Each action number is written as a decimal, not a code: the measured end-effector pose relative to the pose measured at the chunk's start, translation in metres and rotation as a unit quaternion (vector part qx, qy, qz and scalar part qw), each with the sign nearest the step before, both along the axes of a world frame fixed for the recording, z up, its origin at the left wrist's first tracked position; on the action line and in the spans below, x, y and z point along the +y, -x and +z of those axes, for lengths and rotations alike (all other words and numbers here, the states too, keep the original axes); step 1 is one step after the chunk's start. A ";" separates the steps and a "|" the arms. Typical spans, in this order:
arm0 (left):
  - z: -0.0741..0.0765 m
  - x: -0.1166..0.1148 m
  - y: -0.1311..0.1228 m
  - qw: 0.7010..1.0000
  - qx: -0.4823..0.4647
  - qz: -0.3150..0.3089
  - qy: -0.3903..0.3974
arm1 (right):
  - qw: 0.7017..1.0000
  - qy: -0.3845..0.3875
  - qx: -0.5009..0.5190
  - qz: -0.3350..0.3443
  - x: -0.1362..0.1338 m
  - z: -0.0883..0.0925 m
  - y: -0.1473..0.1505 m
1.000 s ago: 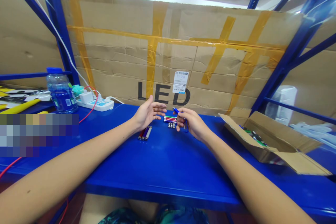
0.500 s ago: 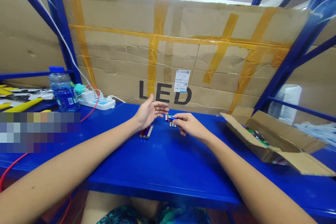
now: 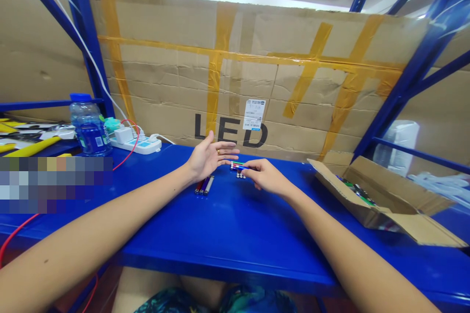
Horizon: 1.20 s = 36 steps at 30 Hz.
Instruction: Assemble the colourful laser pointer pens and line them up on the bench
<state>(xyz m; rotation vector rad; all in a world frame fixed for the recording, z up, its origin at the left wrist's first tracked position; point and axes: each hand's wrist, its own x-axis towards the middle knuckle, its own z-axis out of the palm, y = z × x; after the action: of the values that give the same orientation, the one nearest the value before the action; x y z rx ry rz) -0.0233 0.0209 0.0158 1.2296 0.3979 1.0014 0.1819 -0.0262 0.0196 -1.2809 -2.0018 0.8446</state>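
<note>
My left hand (image 3: 209,157) hovers over the blue shelf (image 3: 227,225) with palm turned inward and fingers spread, holding nothing. Just below it lie three small metal tubes (image 3: 204,185), side by side. My right hand (image 3: 265,176) rests low on the shelf, its fingertips on a small stack of coloured tubes (image 3: 238,165). A cluster of tiny silvery caps (image 3: 240,174) sits right at that hand's fingers. The right hand's fingers are curled, and what they pinch is hidden.
An open cardboard box (image 3: 378,195) with parts lies at right. A water bottle (image 3: 88,127) and white power strip (image 3: 135,144) with a red wire stand at left. Taped cardboard marked LED (image 3: 235,73) closes the back. Blue rack posts flank both sides.
My right hand, which held a blue tube raised, has lowered to the stack of tubes on the shelf. My left hand opened a little wider and stayed in place.
</note>
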 end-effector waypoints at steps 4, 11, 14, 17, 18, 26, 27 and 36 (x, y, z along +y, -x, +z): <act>0.001 -0.002 -0.001 1.000 0.001 -0.008 0.003 | 1.000 -0.011 -0.020 0.014 -0.002 0.002 0.001; -0.001 -0.001 0.000 1.000 0.001 -0.029 0.003 | 1.000 -0.013 -0.021 0.015 -0.001 0.002 0.001; -0.002 0.001 0.000 0.999 0.001 -0.048 -0.006 | 1.000 -0.018 -0.020 0.016 0.001 -0.001 -0.001; -0.002 0.001 0.000 0.999 0.000 -0.051 -0.006 | 0.999 -0.029 -0.019 0.024 0.002 -0.002 -0.002; -0.002 0.001 0.000 0.999 -0.001 -0.050 -0.004 | 0.999 -0.029 -0.016 0.024 0.002 -0.002 -0.002; -0.002 -0.001 0.000 0.998 0.027 -0.054 -0.030 | 0.999 -0.026 -0.017 0.018 0.001 0.000 0.000; -0.002 -0.001 -0.001 0.997 0.043 -0.045 -0.042 | 0.999 -0.037 -0.019 0.020 0.003 -0.001 0.000; -0.009 -0.007 -0.009 0.904 0.313 0.095 -0.275 | 0.983 -0.136 -0.089 0.081 0.012 -0.011 -0.008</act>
<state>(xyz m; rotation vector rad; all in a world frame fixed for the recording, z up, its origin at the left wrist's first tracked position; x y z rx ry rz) -0.0142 0.0141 0.0065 2.0706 0.7795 0.8879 0.1899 -0.0141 0.0083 -1.0789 -2.2964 0.5178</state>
